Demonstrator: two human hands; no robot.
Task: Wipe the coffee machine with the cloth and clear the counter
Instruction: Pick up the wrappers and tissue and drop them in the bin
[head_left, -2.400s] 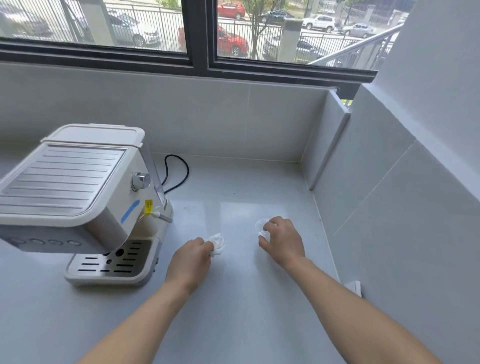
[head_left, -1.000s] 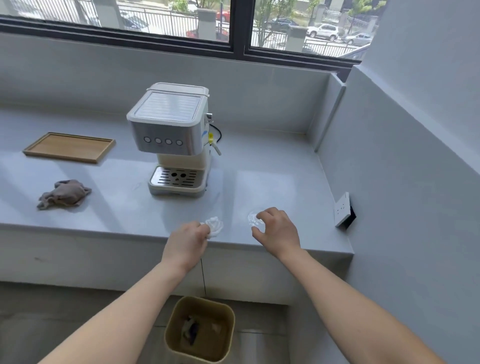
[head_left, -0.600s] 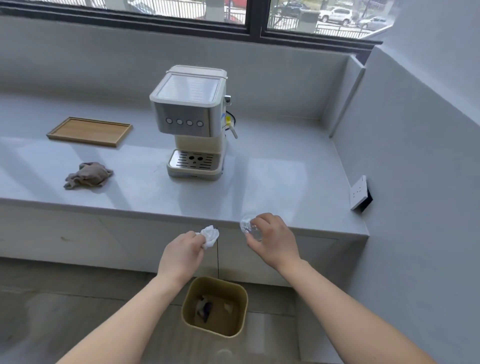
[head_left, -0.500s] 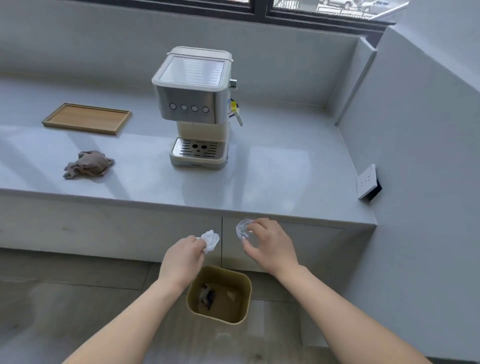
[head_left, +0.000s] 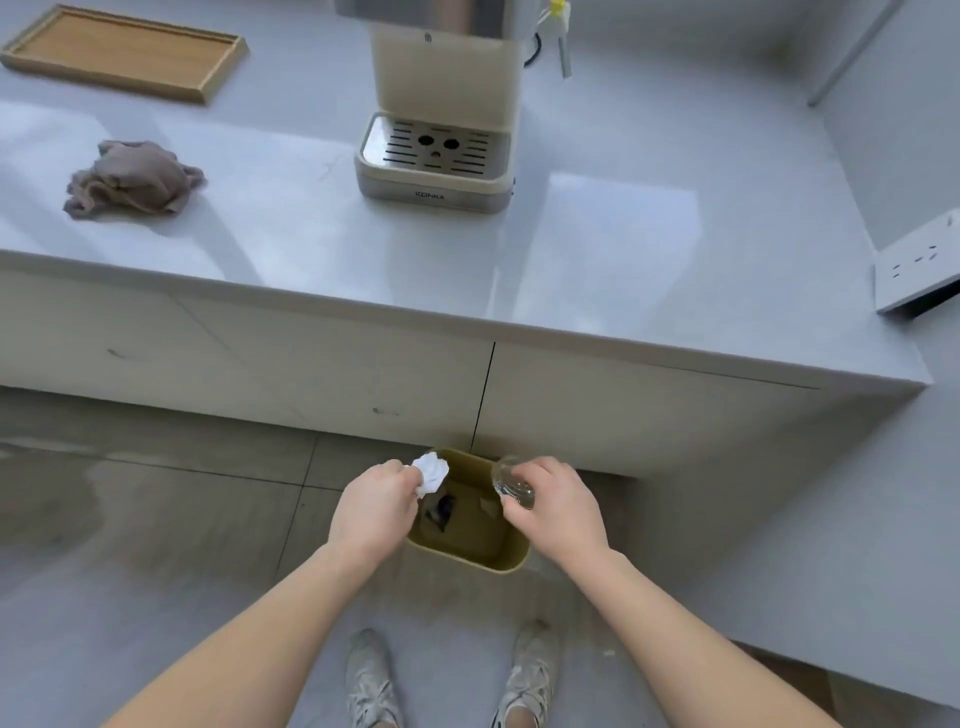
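My left hand (head_left: 376, 512) grips a crumpled white paper wad (head_left: 431, 472) above the left side of a tan waste bin (head_left: 467, 556) on the floor. My right hand (head_left: 558, 506) holds a small clear plastic lid (head_left: 511, 483) over the bin's right side. Some dark rubbish lies inside the bin. The cream coffee machine (head_left: 441, 104) stands on the grey counter (head_left: 623, 249), its top cut off by the frame. A brown cloth (head_left: 132, 179) lies bunched on the counter to the left.
A wooden tray (head_left: 124, 52) sits at the counter's back left. A white wall socket (head_left: 917, 273) juts from the right wall. The bin stands against the cabinet front below the counter edge. My shoes (head_left: 447, 680) are on the tiled floor.
I have stepped back from the counter and lowered both hands, with the paper wad and the clear lid, from the counter top to above the bin. The view has tilted down.
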